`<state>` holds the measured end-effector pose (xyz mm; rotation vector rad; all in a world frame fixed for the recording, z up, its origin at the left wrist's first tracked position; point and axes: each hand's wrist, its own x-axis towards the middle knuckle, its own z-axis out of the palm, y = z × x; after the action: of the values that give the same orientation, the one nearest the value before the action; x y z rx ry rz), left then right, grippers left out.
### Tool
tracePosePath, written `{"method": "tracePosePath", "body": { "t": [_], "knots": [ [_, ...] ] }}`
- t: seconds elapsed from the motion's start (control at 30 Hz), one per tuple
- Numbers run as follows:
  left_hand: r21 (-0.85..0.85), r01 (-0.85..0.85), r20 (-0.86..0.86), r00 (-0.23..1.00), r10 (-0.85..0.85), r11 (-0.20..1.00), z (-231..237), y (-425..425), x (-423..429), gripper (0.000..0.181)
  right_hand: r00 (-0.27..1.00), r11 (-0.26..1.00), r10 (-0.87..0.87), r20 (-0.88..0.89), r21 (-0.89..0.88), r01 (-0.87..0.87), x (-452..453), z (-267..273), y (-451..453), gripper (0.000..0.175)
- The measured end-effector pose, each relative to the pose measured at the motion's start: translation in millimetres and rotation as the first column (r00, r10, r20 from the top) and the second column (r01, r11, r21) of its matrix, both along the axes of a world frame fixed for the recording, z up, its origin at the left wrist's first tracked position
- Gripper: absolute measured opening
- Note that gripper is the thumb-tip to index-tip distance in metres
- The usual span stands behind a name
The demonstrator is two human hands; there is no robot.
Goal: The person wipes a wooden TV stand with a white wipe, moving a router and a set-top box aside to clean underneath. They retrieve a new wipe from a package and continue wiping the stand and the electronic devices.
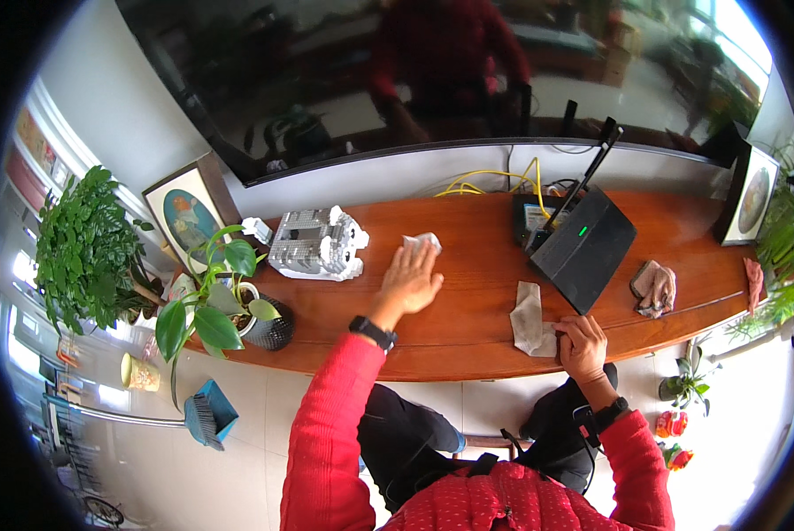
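My left hand [410,282] lies flat on the wooden cabinet top [466,295], its fingertips pressing a crumpled white tissue [424,240] against the wood. To its left lies a grey and white animal figure [310,245] made of small building bricks. My right hand [582,346] rests at the front edge with its fingers curled. It touches the end of a used, greyish tissue [528,320]; whether the fingers grip it is hidden. Just behind that hand a black router [586,249] with raised antennas leans at an angle.
A crumpled brownish cloth [654,289] lies right of the router. Yellow cables [496,175] run behind, below a large television [436,79]. Picture frames [188,212] stand at both ends. A potted plant [271,325] is at the left edge; a blue dustpan [221,408] stands on the floor.
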<state>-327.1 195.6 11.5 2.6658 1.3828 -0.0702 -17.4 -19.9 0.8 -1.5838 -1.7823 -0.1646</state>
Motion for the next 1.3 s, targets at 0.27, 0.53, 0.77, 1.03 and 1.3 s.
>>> {"method": "tracePosePath", "body": {
  "t": [0.27,0.53,0.77,1.03,1.3],
  "knots": [
    [0.049,-0.125,0.096,0.988,0.120,0.991,-25,44,-23,0.076,1.000,1.000,-0.005,0.001,-0.010,0.005,1,-1,-1,0.017],
    [0.094,0.000,0.150,0.989,-0.014,0.996,-22,-60,-61,0.076,1.000,1.000,-0.002,-0.002,0.012,0.002,2,-3,-4,0.016],
    [0.119,0.115,0.147,0.980,-0.132,0.986,-8,-151,-83,0.080,1.000,0.999,-0.009,0.010,0.046,0.008,1,-4,-4,0.016],
    [0.029,0.046,0.201,0.978,-0.051,0.999,-19,-55,-52,0.077,1.000,0.999,-0.028,0.008,0.016,0.028,0,-4,-4,0.017],
    [-0.039,0.097,0.115,0.989,-0.092,0.994,-14,-57,18,0.078,1.000,0.999,-0.020,0.002,0.038,0.020,2,-6,-4,0.014]
  ]
}}
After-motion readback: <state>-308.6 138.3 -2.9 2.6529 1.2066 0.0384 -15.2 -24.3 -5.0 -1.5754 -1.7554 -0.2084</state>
